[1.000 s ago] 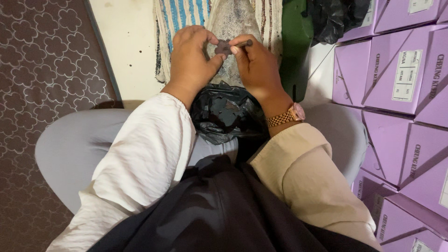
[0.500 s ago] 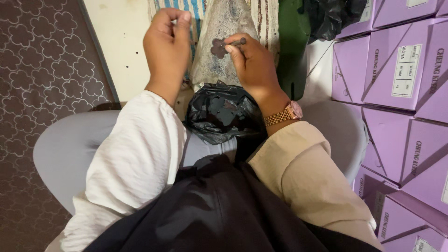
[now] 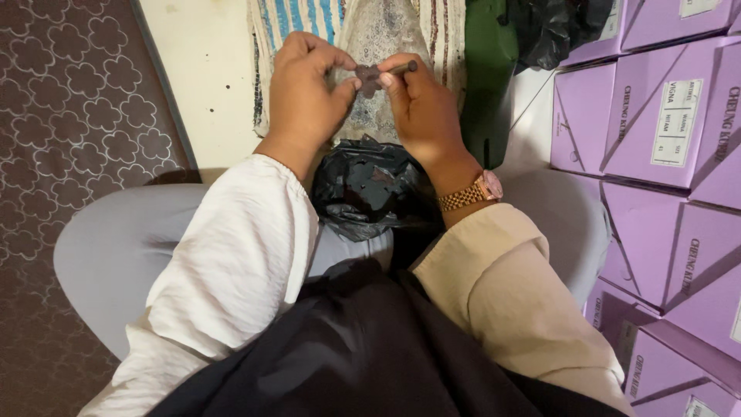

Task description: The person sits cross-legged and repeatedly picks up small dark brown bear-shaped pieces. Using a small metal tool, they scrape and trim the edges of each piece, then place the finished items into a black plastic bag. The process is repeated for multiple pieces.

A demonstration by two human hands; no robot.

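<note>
Both hands meet above the lap: the left hand pinches one edge of a small dark flower-shaped piece, while the right hand clamps its other side together with a thin dark stick. Directly beneath them a black plastic bag lies open on the lap, holding more dark pieces. Beyond the hands lies a striped cloth; stacked purple boxes stand at right, a patterned carpet at left.
</note>
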